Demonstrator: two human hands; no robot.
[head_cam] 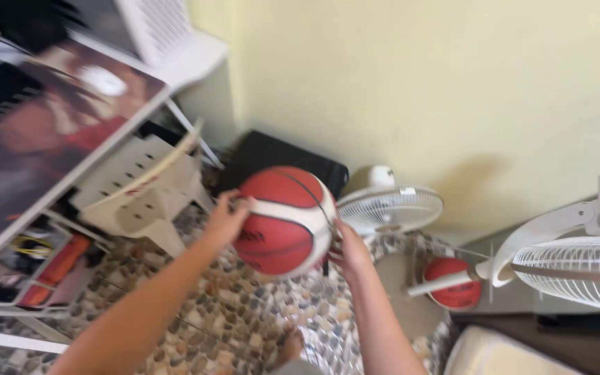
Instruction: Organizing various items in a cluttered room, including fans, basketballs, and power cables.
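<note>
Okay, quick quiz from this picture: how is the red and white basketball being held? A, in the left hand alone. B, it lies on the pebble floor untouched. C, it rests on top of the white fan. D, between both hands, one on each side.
D: the left hand and the right hand press opposite sides of the basketball, which is up off the pebble floor.

Blurred shelf [43, 132], cropped fan [585, 267]
</note>
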